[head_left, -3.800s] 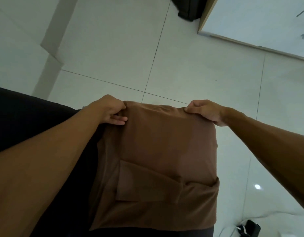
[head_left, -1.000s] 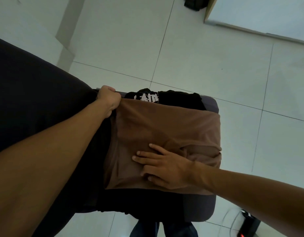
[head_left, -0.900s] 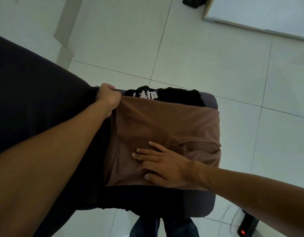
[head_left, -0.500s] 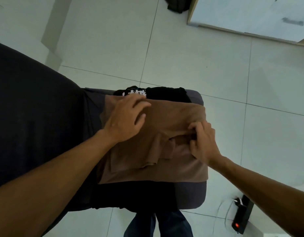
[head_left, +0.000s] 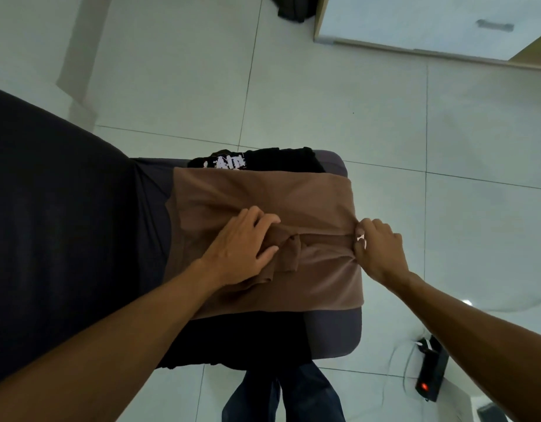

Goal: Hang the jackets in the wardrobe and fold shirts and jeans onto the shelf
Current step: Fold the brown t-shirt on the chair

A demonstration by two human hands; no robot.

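A brown shirt (head_left: 308,196) lies partly folded across a dark grey chair seat (head_left: 336,333). My left hand (head_left: 241,248) rests on the shirt's middle, fingers bent over a bunched fold of a sleeve. My right hand (head_left: 377,249) pinches the shirt's right edge at the seat's side. A black shirt with white print (head_left: 263,161) lies under the brown one, its far part showing. Blue jeans (head_left: 293,394) hang below the seat's near edge.
A black garment (head_left: 50,223) covers the left of the view. A white wardrobe (head_left: 415,22) with a wooden edge stands at the top right, a dark item (head_left: 293,7) beside it. A power strip (head_left: 430,373) with a red light and a cable lies on the tiled floor.
My left hand slid down from the shirt's upper part to the bunched sleeve at its middle. My right hand moved outward to the shirt's right edge and pinches it.
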